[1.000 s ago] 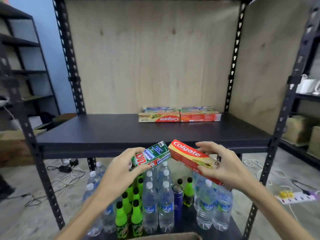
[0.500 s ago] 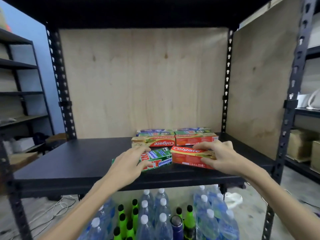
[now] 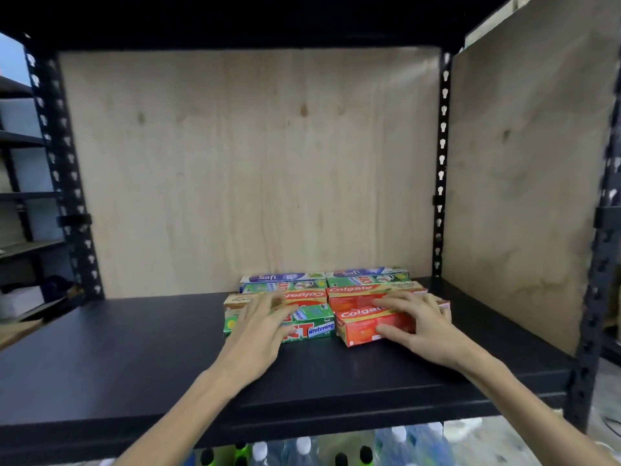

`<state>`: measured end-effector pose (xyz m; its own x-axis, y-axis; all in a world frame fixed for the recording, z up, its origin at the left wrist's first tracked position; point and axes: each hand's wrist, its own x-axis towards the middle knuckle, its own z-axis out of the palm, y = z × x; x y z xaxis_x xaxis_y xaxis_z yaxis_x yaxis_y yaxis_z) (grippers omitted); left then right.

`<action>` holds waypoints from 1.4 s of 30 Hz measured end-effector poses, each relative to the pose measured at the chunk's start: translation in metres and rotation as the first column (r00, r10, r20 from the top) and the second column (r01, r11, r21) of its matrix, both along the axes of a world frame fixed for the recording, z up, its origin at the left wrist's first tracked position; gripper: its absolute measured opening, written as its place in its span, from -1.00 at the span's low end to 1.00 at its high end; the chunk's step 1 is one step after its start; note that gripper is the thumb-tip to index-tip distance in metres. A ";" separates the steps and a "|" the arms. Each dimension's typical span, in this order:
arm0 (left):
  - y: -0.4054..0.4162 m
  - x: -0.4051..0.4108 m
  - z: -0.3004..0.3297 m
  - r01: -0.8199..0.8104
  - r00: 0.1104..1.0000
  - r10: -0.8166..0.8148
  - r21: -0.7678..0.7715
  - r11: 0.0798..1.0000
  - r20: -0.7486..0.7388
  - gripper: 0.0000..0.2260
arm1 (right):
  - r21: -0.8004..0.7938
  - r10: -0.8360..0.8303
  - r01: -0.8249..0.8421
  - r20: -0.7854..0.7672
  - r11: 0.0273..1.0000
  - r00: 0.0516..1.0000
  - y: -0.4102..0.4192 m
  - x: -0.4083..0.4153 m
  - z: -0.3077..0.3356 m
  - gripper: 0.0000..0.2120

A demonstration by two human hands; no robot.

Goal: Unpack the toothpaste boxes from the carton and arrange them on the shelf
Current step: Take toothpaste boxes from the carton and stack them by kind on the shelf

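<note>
Two toothpaste boxes are being settled at the near edge of the stack on the black shelf (image 3: 100, 358), one under each hand. The left hand (image 3: 258, 331) is lying flat with straight fingers over the green whitening box (image 3: 316, 326), pressing rather than gripping. The right hand (image 3: 420, 326) is resting on the red Colgate box (image 3: 369, 326), fingers spread over its top and thumb against its near face (whether it is pinching or only steadying, I cannot tell). Both boxes are lying with their long axes running left to right, end to end and touching in the middle, directly ahead of the palms. Just beyond them the earlier rows (image 3: 322, 284) are sitting against the plywood back (image 3: 252, 163). The red box is sitting slightly nearer than the green one and a little askew, so the right hand is the one placed to nudge it far-ward into line.

Compared with half a second ago, both boxes are sitting flat on the shelf and closer to the row behind, and the hands are lying flatter over them.
</note>
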<state>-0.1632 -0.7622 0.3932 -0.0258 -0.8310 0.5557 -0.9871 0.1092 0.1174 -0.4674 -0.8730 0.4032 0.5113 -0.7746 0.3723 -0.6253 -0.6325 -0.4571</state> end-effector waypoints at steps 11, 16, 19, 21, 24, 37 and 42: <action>-0.024 0.005 0.003 -0.098 0.995 0.096 0.050 0.994 0.033 -0.37 | -0.158 -0.194 0.182 -0.060 0.970 0.979 -0.029 0.030 -0.006 -0.43; -0.032 0.010 0.002 -0.064 0.997 0.060 0.076 0.995 0.049 -0.38 | -0.164 -0.228 0.209 -0.107 0.964 0.968 -0.034 0.034 -0.006 -0.41; -0.034 0.010 0.002 -0.045 0.999 0.044 0.067 0.997 0.028 -0.42 | -0.191 -0.237 0.215 -0.103 0.958 0.966 -0.034 0.035 -0.009 -0.43; -0.034 0.010 0.002 -0.048 0.999 0.047 0.062 0.997 0.021 -0.42 | -0.200 -0.240 0.217 -0.097 0.955 0.966 -0.033 0.036 -0.011 -0.43; -0.034 0.010 0.001 -0.048 0.999 0.047 0.049 0.998 0.019 -0.43 | -0.201 -0.244 0.222 -0.096 0.954 0.965 -0.032 0.037 -0.011 -0.44; -0.017 -0.003 0.006 -0.127 0.992 0.128 -0.024 0.992 0.022 -0.45 | -0.285 -0.292 0.252 -0.109 0.925 0.950 -0.018 0.039 -0.011 -0.42; -0.001 -0.005 0.005 -0.120 0.991 0.119 -0.008 0.993 -0.061 -0.30 | -0.306 -0.281 0.247 -0.073 0.919 0.957 0.006 0.039 -0.011 -0.27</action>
<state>-0.1679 -0.7635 0.3985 0.1072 -0.8198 0.5625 -0.9843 -0.0078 0.1763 -0.4282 -0.8673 0.3920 0.3551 -0.7535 0.5533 -0.8247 -0.5312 -0.1942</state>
